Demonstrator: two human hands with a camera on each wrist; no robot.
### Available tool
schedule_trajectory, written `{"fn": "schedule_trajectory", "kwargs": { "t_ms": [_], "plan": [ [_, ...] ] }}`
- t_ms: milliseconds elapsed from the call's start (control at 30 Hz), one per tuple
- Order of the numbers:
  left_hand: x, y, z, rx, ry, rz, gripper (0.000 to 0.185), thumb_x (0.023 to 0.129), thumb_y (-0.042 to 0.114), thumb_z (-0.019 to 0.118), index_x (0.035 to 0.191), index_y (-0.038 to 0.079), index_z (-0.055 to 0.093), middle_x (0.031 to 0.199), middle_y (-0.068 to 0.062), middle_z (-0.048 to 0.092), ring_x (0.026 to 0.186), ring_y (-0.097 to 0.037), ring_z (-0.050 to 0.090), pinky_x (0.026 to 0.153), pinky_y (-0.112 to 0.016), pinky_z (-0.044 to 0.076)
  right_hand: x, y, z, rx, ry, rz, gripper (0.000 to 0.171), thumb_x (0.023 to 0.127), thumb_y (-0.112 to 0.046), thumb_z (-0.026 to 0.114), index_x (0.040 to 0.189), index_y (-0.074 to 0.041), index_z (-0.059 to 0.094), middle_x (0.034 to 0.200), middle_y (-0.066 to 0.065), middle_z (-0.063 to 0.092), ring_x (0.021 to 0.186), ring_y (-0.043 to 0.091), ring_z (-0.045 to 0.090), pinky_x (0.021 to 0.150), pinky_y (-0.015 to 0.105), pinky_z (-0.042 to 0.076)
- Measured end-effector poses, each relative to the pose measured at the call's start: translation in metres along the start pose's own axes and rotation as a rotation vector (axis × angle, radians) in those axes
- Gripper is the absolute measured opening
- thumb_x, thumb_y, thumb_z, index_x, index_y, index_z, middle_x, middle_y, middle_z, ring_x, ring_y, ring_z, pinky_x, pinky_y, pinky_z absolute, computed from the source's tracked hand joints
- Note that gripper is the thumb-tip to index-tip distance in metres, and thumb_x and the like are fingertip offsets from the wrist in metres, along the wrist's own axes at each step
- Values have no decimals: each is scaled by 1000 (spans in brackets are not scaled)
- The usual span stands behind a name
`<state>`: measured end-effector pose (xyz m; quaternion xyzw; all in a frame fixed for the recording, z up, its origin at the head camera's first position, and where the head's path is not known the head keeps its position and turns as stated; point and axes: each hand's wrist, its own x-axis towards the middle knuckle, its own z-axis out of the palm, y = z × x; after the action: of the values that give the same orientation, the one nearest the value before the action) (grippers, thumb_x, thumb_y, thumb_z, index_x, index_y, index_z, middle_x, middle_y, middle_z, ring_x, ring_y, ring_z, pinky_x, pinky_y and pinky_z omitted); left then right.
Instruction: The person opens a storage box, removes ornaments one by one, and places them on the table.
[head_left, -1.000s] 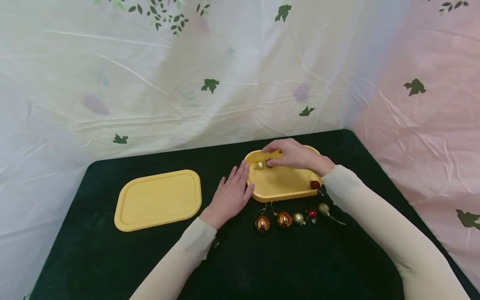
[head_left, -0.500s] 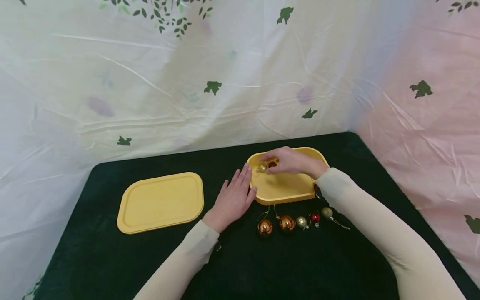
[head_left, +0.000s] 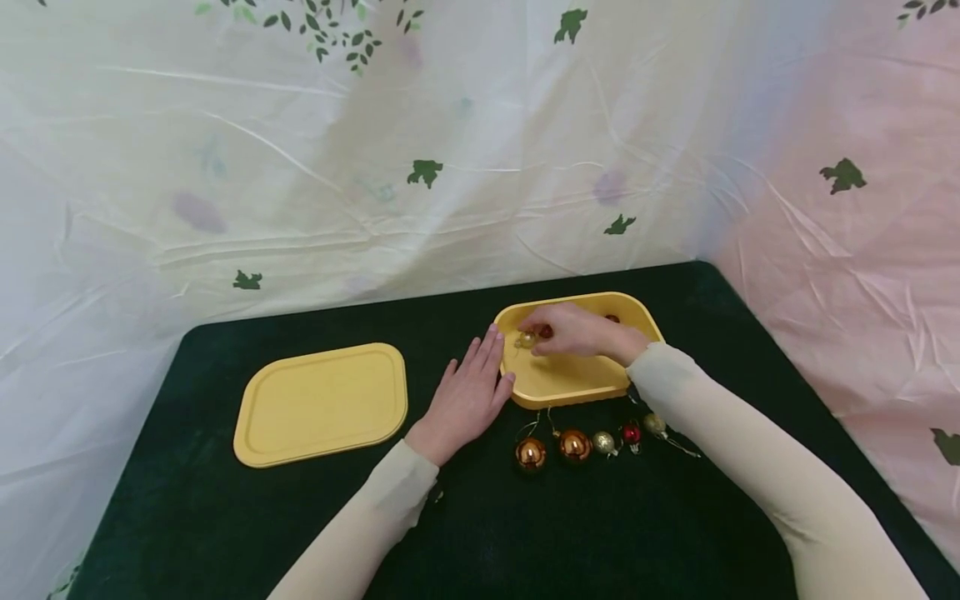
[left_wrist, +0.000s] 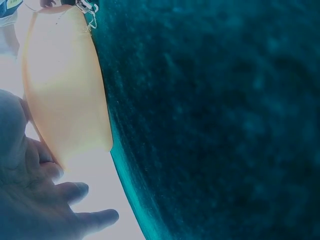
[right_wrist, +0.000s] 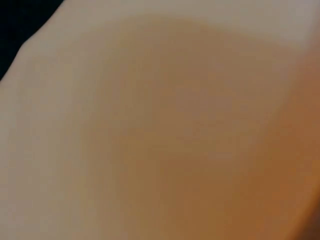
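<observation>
R hand (head_left: 577, 332) inside the shallow yellow plastic tray (head_left: 570, 385) at its far-left corner — fingers curled, pinching a small gold bauble (head_left: 527, 339), a small red bauble (head_left: 545, 331) just beside it. L hand (head_left: 465, 398) flat on the dark green worktop (head_left: 225, 517), fingers straight, tips touching tray's left rim. Row of five baubles (head_left: 575, 445) — copper, gold, red — near tray's front edge; flat yellow lid (head_left: 321, 403) well apart to the left.

A flat yellow lid (head_left: 321, 404) lies on the left part of the dark green desk (head_left: 187, 517), well apart from the row of baubles near the front: two copper baubles (head_left: 530, 454) (head_left: 574, 446), a small gold one (head_left: 603, 442), a small red one (head_left: 632, 433) and a pale gold one (head_left: 655, 424) (thin hanging loops attached). Behind hangs a crinkled white sheet with green leaf prints (head_left: 424, 172), pink on the right.
</observation>
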<state>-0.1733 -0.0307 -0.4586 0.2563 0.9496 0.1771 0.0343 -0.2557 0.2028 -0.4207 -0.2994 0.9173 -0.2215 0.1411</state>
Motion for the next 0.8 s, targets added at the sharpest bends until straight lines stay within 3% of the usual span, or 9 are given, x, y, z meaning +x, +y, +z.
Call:
{"fn": "schedule_trajectory", "kwargs": {
  "t_ms": [267,800],
  "plan": [
    [1,0,1,1,1,1,68,112,46,34,168,14,12,174,0,3,158,-28,17,120,-62,26,1,0,7,-43,45,-34,37,93,-11,78,127,-1,71,123,11,67,107,24,62,101,45,50],
    [3,-3,1,-2,6,8,68,112,45,35,168,13,12,174,0,3,158,-28,18,119,-62,27,6,4,18,-29,67,-5,28,93,-7,76,121,-3,73,118,9,70,106,23,64,102,45,51]
  ]
}}
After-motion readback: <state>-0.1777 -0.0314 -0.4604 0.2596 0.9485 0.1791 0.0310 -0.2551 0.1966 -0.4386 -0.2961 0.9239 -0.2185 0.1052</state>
